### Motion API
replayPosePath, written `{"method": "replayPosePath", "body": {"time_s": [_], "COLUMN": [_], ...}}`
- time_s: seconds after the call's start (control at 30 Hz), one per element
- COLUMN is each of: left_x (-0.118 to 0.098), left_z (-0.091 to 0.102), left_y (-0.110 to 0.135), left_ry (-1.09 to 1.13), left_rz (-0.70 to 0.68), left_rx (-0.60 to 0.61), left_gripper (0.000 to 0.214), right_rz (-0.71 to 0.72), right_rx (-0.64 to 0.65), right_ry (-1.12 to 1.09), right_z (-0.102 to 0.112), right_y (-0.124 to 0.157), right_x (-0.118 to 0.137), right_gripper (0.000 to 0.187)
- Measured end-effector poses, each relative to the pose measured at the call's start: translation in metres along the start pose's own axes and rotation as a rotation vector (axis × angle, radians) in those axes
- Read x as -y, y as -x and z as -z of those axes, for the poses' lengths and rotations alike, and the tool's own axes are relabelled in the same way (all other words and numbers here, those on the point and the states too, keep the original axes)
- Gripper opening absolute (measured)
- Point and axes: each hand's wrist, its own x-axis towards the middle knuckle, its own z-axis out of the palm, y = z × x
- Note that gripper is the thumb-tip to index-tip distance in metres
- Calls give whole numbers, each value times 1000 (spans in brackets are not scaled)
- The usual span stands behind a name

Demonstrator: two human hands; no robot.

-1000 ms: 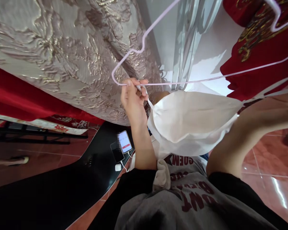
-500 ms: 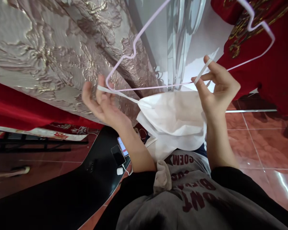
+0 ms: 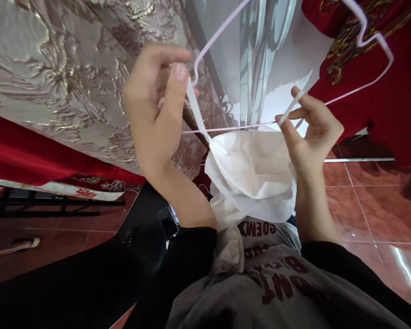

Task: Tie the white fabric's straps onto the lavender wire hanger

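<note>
A white garment with thin straps [image 3: 251, 171], like a camisole, hangs below a pale pink clothes hanger [image 3: 222, 29] and drapes toward my shirt. My left hand [image 3: 155, 114] is raised at the hanger's left notch, thumb and fingers closed on one strap, which runs taut down to the garment. That end of the hanger is mostly hidden behind the hand. On the other side, my right hand [image 3: 311, 130] pinches the hanger's lower bar between thumb and fingers. The second strap stretches across its thumb and fingertip.
Embossed beige-gold cloth [image 3: 65, 77] hangs at the left, and red cloth with gold trim [image 3: 363, 87] at the right. White metal rails [image 3: 251, 68] stand ahead. Behind my left forearm, a phone [image 3: 167, 221] lies on a black surface [image 3: 123, 256]. Red tiles [image 3: 380, 201] cover the floor.
My left hand has moved up and right, from spread fingers under the strap to a closed grip on it at the hanger's notch. The right hand has hardly moved.
</note>
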Motion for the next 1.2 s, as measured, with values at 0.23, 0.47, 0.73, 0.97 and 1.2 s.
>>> {"method": "replayPosePath", "body": {"time_s": [0.23,0.47,0.73,0.97,1.2], "left_x": [9,63,63,59,62], "left_z": [-9,-45,-63,-56,-53], "left_y": [-2,61,65,64,64], "left_ry": [49,422,284,441,524], "left_rz": [122,60,81,46,81], "left_rx": [-248,-598,-519,-518,-452], "left_gripper": [21,21,46,37,37], "right_rz": [18,53,93,-123,91], "right_rx": [-8,-6,-383,-234,181], "right_ry": [37,48,-80,56,200], "right_z": [-7,-18,25,95,85], "right_y": [2,6,2,-41,-90], "right_x": [6,14,-11,-7,35], "right_gripper": [46,45,47,19,34]}}
